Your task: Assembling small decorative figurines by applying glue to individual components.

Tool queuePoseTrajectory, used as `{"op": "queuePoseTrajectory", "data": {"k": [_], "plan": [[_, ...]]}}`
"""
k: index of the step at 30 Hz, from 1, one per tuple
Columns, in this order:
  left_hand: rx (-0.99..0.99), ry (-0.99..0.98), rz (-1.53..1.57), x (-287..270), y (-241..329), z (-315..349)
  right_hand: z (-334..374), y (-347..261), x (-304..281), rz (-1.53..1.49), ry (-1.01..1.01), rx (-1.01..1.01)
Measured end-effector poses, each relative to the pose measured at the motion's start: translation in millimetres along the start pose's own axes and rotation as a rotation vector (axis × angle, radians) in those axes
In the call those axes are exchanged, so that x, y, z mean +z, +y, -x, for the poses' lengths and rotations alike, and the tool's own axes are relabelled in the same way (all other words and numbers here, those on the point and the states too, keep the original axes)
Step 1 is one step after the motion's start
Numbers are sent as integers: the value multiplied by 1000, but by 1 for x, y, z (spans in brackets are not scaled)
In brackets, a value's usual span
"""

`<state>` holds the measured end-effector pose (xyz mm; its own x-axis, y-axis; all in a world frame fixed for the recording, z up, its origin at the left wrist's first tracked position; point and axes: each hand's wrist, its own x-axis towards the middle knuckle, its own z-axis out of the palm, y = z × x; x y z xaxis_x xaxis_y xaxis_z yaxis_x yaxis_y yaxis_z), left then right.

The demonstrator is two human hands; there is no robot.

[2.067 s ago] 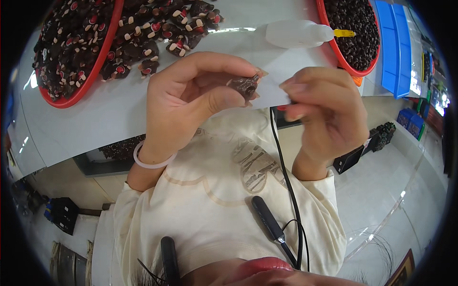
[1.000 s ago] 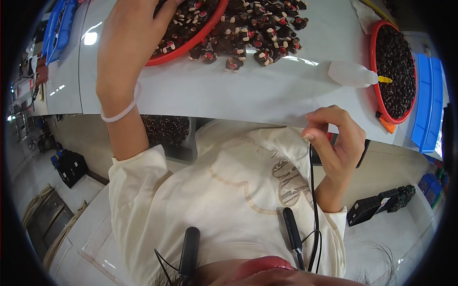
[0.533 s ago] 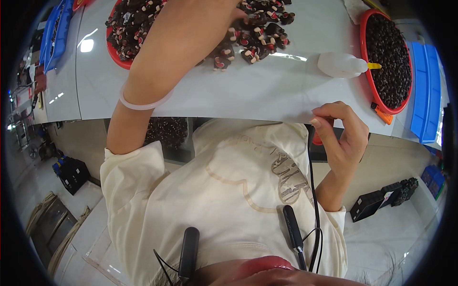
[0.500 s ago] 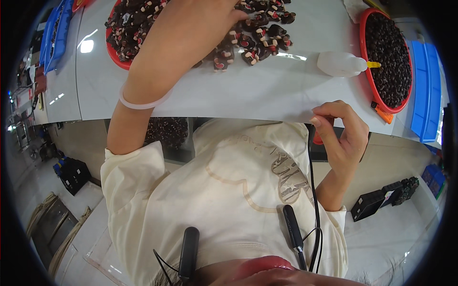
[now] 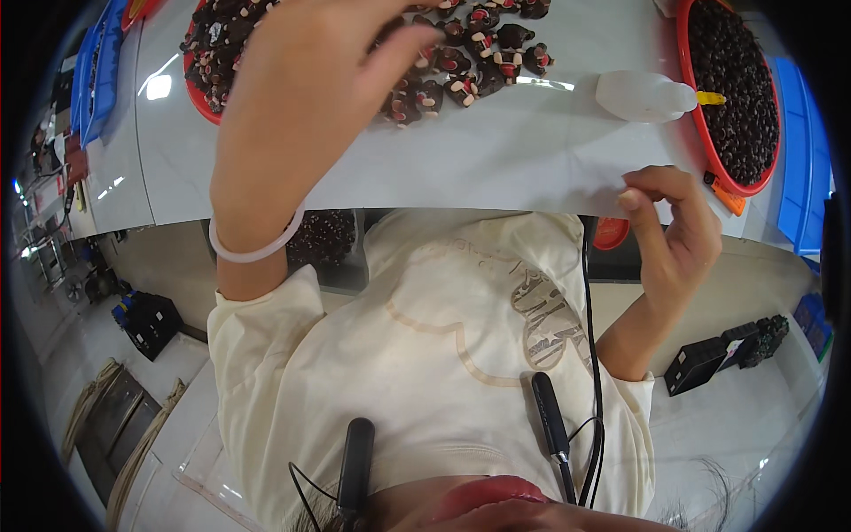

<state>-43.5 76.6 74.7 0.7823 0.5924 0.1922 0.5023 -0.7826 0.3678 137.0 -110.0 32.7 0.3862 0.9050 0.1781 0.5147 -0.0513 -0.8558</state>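
Observation:
My left hand [image 5: 306,97], with a pale bracelet on its wrist, reaches over the white table beside a loose pile of small dark figures [image 5: 483,53] with red and cream parts. Its thumb stands apart from the index finger; the other fingertips lie beyond the upper edge. To the left, partly behind that hand, a red basin [image 5: 197,99] holds more such figures. Near the table's front edge, at the right, my right hand [image 5: 678,217] is closed in a pinch, thumb and index tips together. Whatever lies between them is too small to make out.
A white squeeze bottle [image 5: 640,96] with a yellow tip lies by a red basin [image 5: 752,189] full of small dark pieces. An orange object [image 5: 729,200] sits under that basin's near rim. Blue trays [image 5: 802,160] flank the table. Below its edge is a speckled dark mass [image 5: 324,238].
The left hand has shifted left, its thumb drawn back from over the pile. My right hand, still pinched, has moved right. The whole view has shifted slightly.

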Motion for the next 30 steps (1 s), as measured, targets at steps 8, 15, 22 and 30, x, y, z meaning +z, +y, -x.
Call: {"op": "queuePoseTrajectory", "data": {"k": [8, 15, 22, 30], "plan": [[-146, -64, 863, 20, 7, 27, -24, 20, 9, -116, 379, -34], [-219, -320, 1750, 66, 30, 39, -21, 28, 20, -362, 269, 103], [-321, -164, 1799, 83, 27, 44, 0, 15, -16, -414, 98, 224], [-316, -60, 1780, 82, 31, 45, -8, 20, -38, -285, 67, 10]]}}
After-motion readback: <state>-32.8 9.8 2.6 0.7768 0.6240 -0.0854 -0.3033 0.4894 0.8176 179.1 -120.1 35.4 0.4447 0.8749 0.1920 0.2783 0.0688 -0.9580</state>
